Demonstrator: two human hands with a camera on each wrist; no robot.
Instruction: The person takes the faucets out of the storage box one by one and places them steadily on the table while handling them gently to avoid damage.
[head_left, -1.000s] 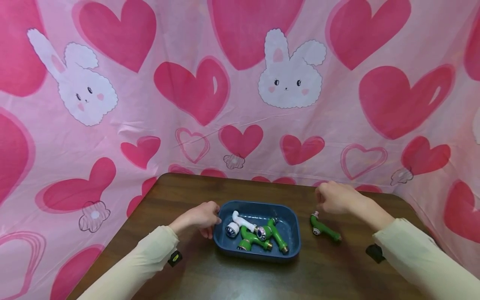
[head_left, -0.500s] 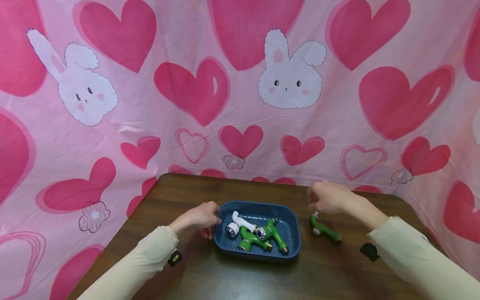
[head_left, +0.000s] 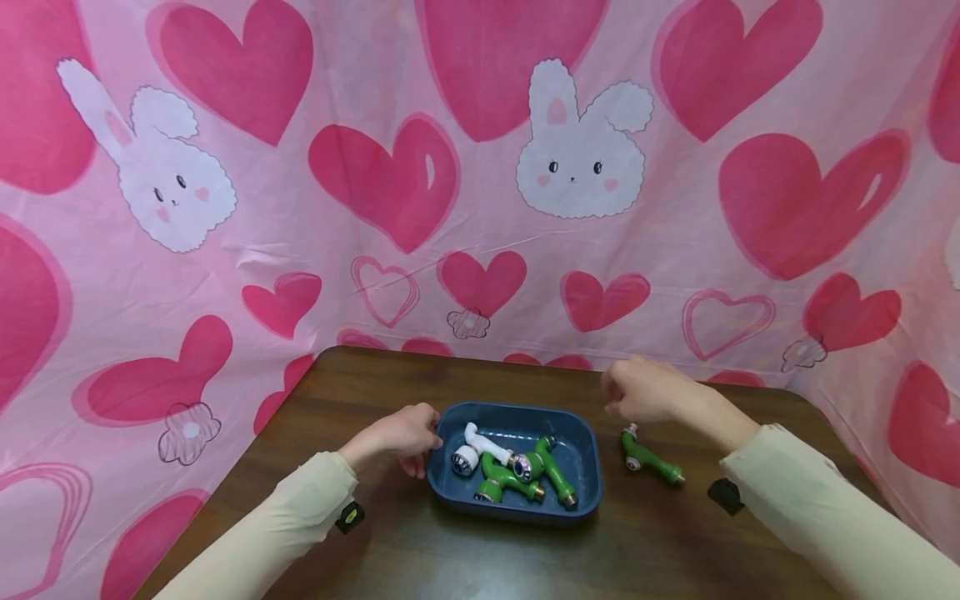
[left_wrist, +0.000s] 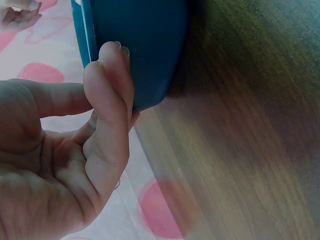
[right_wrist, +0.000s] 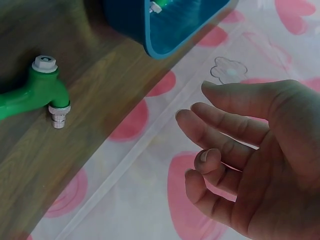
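My left hand (head_left: 397,435) is at the left end of a dark blue plastic bin (head_left: 517,510), thumb and curled fingers pinching its rim; the left wrist view shows the fingers against the outer wall of the bin (left_wrist: 145,45). Inside lie a white tap (head_left: 487,443) and two green taps (head_left: 551,475) (head_left: 504,481), partly overlapping. Another green tap (head_left: 651,461) lies on the table to the right of the bin. Above and behind it hovers my right hand (head_left: 648,390), holding nothing; in the right wrist view its fingers (right_wrist: 220,135) are loosely bent, apart from the green tap (right_wrist: 42,90).
The brown wooden table (head_left: 420,550) has rounded far corners. Close behind and beside it hangs a pink cloth (head_left: 480,225) printed with hearts and rabbits. A black strap mount (head_left: 725,496) shows below the right sleeve.
My right hand has drifted left, toward the bin, past the green tap on the table. The left hand, the bin and the taps stay where they were.
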